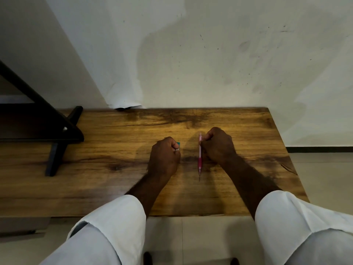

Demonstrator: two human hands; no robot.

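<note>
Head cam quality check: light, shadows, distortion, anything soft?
Head view: dim, uneven light; broad soft shadows on wall and table; wide-angle lens splays the table edges; pink pencil in the right hand is crisp, teal thing in the left hand mostly hidden.

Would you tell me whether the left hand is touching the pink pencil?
Apart. The head view shows bare table between the left hand and the pink pencil, gripped by the right hand.

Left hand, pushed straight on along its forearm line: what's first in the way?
Way looks free: the left hand, gripping a small teal item, has only tabletop ahead, then probably the wall. Depth unclear.
</note>
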